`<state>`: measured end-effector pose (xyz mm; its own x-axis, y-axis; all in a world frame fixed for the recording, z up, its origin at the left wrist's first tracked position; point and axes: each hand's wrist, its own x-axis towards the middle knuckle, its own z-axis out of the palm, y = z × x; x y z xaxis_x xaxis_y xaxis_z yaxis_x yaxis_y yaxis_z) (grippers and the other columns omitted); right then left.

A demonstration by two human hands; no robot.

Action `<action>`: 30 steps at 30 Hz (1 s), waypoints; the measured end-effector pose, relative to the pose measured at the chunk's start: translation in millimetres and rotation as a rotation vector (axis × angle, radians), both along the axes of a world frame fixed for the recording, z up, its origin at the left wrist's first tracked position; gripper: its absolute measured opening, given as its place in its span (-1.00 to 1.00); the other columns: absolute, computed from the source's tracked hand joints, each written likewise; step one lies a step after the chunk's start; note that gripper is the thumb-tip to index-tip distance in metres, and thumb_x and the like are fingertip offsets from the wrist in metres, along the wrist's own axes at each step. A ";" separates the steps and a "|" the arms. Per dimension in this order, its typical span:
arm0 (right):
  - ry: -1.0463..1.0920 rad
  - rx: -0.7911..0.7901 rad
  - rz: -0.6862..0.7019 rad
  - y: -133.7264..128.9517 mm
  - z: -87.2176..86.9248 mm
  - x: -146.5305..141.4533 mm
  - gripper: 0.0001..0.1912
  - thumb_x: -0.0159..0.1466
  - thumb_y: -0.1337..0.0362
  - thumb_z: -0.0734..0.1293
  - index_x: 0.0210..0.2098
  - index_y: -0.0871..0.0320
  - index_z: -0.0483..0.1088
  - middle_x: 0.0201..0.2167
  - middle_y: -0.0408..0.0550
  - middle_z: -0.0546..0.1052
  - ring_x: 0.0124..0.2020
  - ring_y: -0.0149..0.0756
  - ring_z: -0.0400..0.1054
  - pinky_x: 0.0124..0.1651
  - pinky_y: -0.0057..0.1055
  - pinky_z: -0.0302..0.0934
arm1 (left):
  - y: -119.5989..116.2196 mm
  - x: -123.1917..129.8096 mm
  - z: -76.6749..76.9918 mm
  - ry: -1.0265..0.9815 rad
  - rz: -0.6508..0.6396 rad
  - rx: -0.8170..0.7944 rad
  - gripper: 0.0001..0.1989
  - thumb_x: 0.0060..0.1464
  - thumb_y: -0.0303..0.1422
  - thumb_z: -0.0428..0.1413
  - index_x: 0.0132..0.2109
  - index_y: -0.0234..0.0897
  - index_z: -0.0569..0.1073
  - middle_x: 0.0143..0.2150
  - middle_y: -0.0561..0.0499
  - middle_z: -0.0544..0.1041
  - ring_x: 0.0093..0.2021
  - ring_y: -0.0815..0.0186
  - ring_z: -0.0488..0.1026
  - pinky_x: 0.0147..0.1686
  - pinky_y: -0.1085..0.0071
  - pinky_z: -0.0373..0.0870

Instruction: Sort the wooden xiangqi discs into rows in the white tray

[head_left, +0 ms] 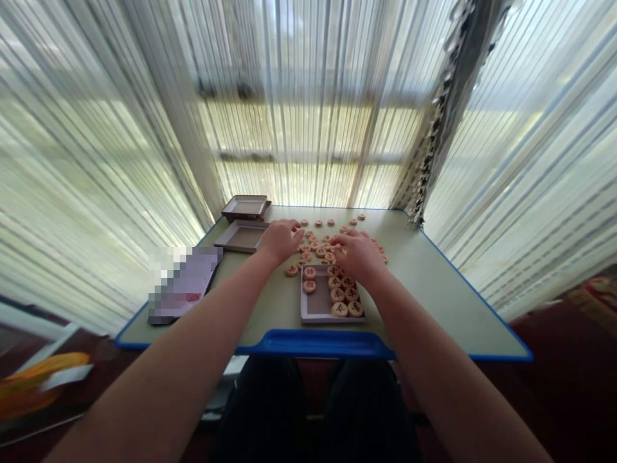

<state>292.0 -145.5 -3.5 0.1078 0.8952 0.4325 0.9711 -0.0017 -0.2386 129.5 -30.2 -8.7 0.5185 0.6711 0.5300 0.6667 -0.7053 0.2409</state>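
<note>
Wooden Chinese chess pieces point(321, 252) with red or black characters lie scattered over the middle of the table. My left hand point(282, 239) hovers at the left edge of this spread, fingers stretched out and apart, with no piece visible in it. My right hand point(359, 254) reaches over the pieces from the right, fingers spread with a gap to the thumb; its fingertips are close to several pieces, and contact is unclear. Just below stands a shallow box point(318, 319), with two columns of black pieces point(337, 294) along its right side and two red pieces point(309, 287) at its left.
An open shallow tray point(241, 236) lies left of my left hand, with another box point(245, 206) behind it. A tablet-like flat device point(193, 283) rests at the table's left. The table point(434, 296) has a blue rim and a blue front trough point(322, 344). Curtains hang behind.
</note>
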 end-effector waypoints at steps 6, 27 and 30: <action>0.043 0.062 -0.011 2.0 -3.6 9.0 -0.73 0.14 0.28 0.18 -0.22 0.10 0.45 -0.16 -0.02 0.41 -0.10 -0.21 0.22 -0.01 -0.31 0.07 | 12.8 6.7 -13.5 -0.103 -0.020 -0.025 -0.73 0.02 -0.29 -0.05 -0.25 -0.30 0.47 -0.29 -0.03 0.52 -0.26 0.27 0.40 -0.17 0.39 0.27; -0.090 -0.143 -0.056 34.3 -5.5 48.2 -0.71 0.16 0.23 0.18 -0.20 0.11 0.45 -0.22 -0.01 0.45 -0.17 -0.21 0.26 -0.06 -0.34 0.09 | 17.4 15.5 -17.7 0.104 -0.102 -0.077 -0.66 -0.04 -0.47 -0.08 -0.16 -0.22 0.50 -0.22 0.01 0.53 -0.16 0.28 0.36 -0.05 0.38 0.25; -0.106 -0.129 -0.066 32.5 0.2 51.5 -0.70 0.15 0.26 0.17 -0.18 0.12 0.45 -0.20 0.00 0.45 -0.17 -0.22 0.27 -0.05 -0.35 0.09 | 17.6 15.3 -18.0 0.124 -0.098 -0.071 -0.64 -0.06 -0.49 -0.08 -0.15 -0.21 0.50 -0.22 0.02 0.53 -0.15 0.28 0.37 -0.06 0.39 0.26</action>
